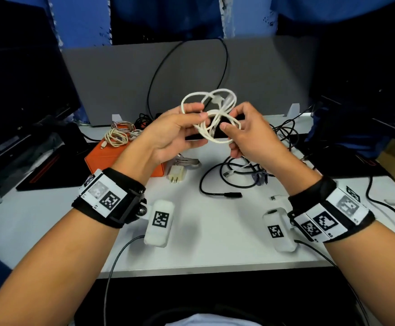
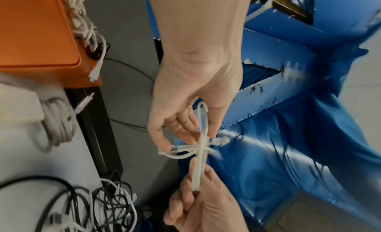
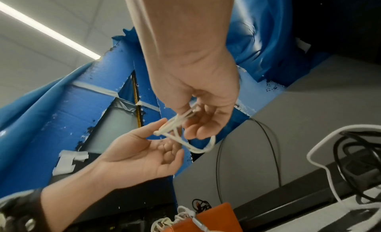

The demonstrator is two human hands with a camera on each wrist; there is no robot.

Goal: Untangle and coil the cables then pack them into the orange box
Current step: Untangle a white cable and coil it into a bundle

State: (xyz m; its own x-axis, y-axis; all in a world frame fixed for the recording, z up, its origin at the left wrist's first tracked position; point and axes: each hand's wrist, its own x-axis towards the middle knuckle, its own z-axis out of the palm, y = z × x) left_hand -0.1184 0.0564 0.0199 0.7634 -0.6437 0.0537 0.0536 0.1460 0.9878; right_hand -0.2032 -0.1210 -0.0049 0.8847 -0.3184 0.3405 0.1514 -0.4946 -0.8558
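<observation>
Above the white table [image 1: 215, 243] I hold a loosely coiled white cable [image 1: 217, 140] between both hands. My left hand [image 1: 200, 111] pinches its left loops with thumb and fingers. My right hand [image 1: 229, 120] grips the right side, thumb on top. In the left wrist view the white cable [image 2: 201, 154] runs from my left hand [image 2: 185, 137] down into my right hand [image 2: 198, 191], with a plug end sticking out. The right wrist view shows my right hand [image 3: 191, 121] curled round the loops. The orange box [image 1: 107, 158] lies shut at the left, with coiled light cables [image 1: 119, 135] on its far edge.
A tangle of black and white cables [image 1: 236, 170] lies at the right under my right hand. A white charger [image 1: 176, 176] with its wound cord sits beside the box. A grey partition [image 1: 112, 78] closes the back. Dark monitors stand at both sides.
</observation>
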